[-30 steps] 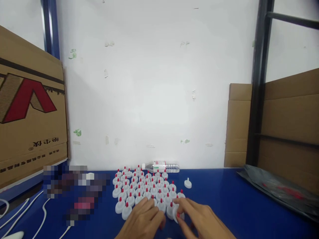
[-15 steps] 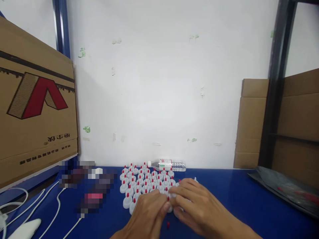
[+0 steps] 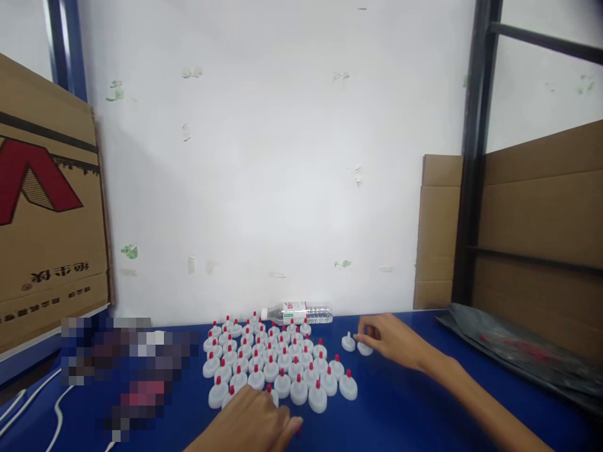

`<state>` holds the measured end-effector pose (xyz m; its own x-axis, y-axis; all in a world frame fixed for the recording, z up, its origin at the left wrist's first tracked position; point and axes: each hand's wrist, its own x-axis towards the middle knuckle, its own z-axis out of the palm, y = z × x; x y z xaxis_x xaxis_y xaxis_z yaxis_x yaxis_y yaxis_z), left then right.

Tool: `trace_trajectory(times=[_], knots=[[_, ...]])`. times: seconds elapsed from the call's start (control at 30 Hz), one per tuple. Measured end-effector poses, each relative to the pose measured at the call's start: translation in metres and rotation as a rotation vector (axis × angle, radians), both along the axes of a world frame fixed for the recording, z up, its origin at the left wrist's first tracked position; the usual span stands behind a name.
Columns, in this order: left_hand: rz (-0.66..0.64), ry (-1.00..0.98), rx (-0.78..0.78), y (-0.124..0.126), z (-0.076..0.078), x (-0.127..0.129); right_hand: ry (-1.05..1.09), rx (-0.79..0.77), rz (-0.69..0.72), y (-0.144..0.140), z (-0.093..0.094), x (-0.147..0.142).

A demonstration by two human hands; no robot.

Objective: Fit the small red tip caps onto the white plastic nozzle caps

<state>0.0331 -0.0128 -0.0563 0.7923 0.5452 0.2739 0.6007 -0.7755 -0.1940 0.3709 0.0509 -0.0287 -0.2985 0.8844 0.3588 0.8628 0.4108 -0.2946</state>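
Several white nozzle caps with red tips (image 3: 276,361) stand in rows on the blue table (image 3: 424,402). My left hand (image 3: 257,424) rests at the near edge of the rows, fingertips on a small red tip beside the front caps. My right hand (image 3: 391,339) is stretched out to the right of the rows, its fingers closing on a white cap without a red tip (image 3: 365,347). A second plain white cap (image 3: 348,342) stands just left of those fingers.
A clear water bottle (image 3: 296,312) lies against the white wall behind the caps. A large cardboard box (image 3: 44,213) stands at the left, more cardboard (image 3: 532,213) and a black bag (image 3: 518,355) at the right. White cables (image 3: 42,408) trail at the near left.
My right hand left the front of the rows and reached out right to the plain white caps. My left hand drew back toward the near edge. The camera view shifted.
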Motion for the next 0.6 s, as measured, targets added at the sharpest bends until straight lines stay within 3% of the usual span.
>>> trace_trajectory(times=[0.17, 0.43, 0.6], knots=[[0.081, 0.079, -0.062, -0.002, -0.007, 0.002, -0.041, -0.054, 0.039, -0.009, 0.003, -0.004], [0.194, 0.108, -0.168, -0.009, 0.013, 0.008, -0.087, 0.018, 0.029, -0.021, 0.015, -0.017], [0.223, 0.09, -0.21, -0.009, 0.015, 0.009, -0.177, 0.031, 0.045, -0.039, 0.015, -0.039]])
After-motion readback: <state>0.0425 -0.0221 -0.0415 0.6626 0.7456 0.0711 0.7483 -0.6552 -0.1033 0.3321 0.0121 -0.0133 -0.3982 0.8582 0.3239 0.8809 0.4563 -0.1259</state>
